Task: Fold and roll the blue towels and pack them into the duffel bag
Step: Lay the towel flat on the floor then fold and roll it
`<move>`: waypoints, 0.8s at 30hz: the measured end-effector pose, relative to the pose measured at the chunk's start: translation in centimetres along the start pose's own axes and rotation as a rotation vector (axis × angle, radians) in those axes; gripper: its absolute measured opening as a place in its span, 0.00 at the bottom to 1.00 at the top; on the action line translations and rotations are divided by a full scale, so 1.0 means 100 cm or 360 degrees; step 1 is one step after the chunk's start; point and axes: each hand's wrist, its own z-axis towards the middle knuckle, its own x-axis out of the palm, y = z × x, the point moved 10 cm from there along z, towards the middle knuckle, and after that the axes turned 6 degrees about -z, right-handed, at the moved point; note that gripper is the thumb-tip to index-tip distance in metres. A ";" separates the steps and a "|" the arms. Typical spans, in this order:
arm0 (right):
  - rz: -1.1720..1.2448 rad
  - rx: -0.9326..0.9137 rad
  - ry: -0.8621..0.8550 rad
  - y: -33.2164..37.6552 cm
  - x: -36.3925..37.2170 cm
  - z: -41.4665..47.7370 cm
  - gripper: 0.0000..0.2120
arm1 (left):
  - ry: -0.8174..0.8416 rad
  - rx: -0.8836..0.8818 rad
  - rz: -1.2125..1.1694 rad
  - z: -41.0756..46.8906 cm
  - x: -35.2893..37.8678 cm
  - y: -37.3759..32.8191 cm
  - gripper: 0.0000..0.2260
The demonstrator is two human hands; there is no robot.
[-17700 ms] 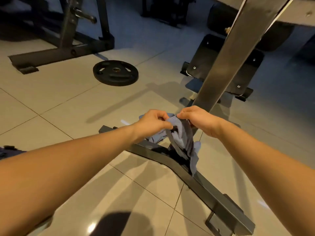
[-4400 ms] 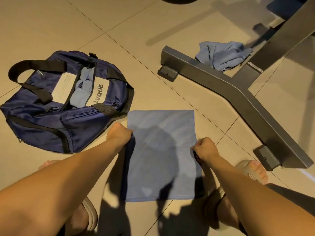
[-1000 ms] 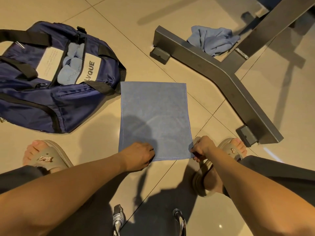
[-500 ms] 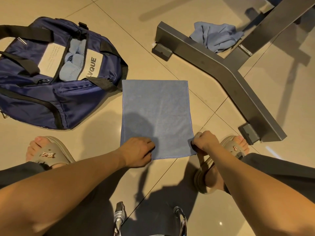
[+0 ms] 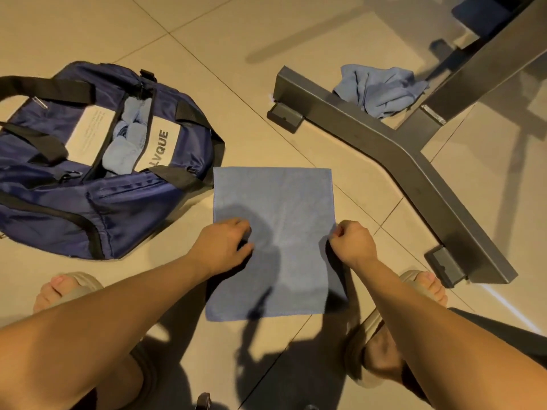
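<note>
A blue towel (image 5: 275, 202) lies spread flat on the tiled floor in front of me. My left hand (image 5: 222, 247) pinches its left edge about halfway along, fingers curled. My right hand (image 5: 352, 244) pinches the right edge at the same height. The navy duffel bag (image 5: 59, 208) sits to the left with its zip open, touching the towel's far left corner. Rolled blue towels (image 5: 124, 143) show inside it. Another blue towel (image 5: 381, 90) lies crumpled behind the metal frame at the upper right.
A grey steel bench base (image 5: 414, 173) runs diagonally on the right, its foot plates (image 5: 444, 264) close to my right sandal (image 5: 414, 285). My left sandal (image 5: 68, 288) is near the bag. Black bag straps (image 5: 44, 87) lie on top.
Both hands have moved from the towel's near corners to the middle of its side edges. The towel's near end now reaches past my hands toward my feet.
</note>
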 end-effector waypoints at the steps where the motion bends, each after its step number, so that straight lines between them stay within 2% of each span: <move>1: 0.0200 -0.0052 0.0007 0.015 -0.005 0.014 0.02 | -0.0115 -0.0020 0.0038 0.015 -0.016 0.006 0.14; 2: 0.0435 -0.0063 0.0023 0.026 -0.010 0.028 0.02 | -0.0213 -0.0048 0.0078 0.030 -0.031 0.013 0.14; 4: 0.0824 0.0003 0.0039 0.041 -0.023 0.055 0.10 | -0.0301 -0.0091 0.0184 0.058 -0.054 0.026 0.20; 6: 0.0962 0.0053 0.0038 0.051 -0.034 0.076 0.16 | -0.0262 -0.0095 0.0294 0.081 -0.062 0.037 0.27; 9: 0.1098 0.0151 0.0105 0.056 -0.036 0.102 0.23 | -0.0079 -0.0134 0.0325 0.103 -0.060 0.048 0.29; 12: 0.1130 0.0192 0.0130 0.061 -0.032 0.116 0.20 | 0.0012 -0.0281 0.0287 0.114 -0.061 0.057 0.26; 15: 0.0995 0.0202 0.0105 0.062 -0.028 0.121 0.13 | 0.0074 -0.0393 0.0346 0.119 -0.066 0.058 0.18; 18: 0.0945 0.0190 0.0060 0.057 -0.032 0.123 0.04 | -0.0034 -0.0247 0.0489 0.120 -0.077 0.048 0.09; 20: 0.0978 0.0166 0.0059 0.053 -0.040 0.121 0.04 | -0.0124 -0.0253 0.0294 0.117 -0.088 0.048 0.06; 24: 0.1200 0.0127 0.0140 0.051 -0.065 0.110 0.03 | -0.0111 -0.0574 -0.0295 0.109 -0.110 0.060 0.07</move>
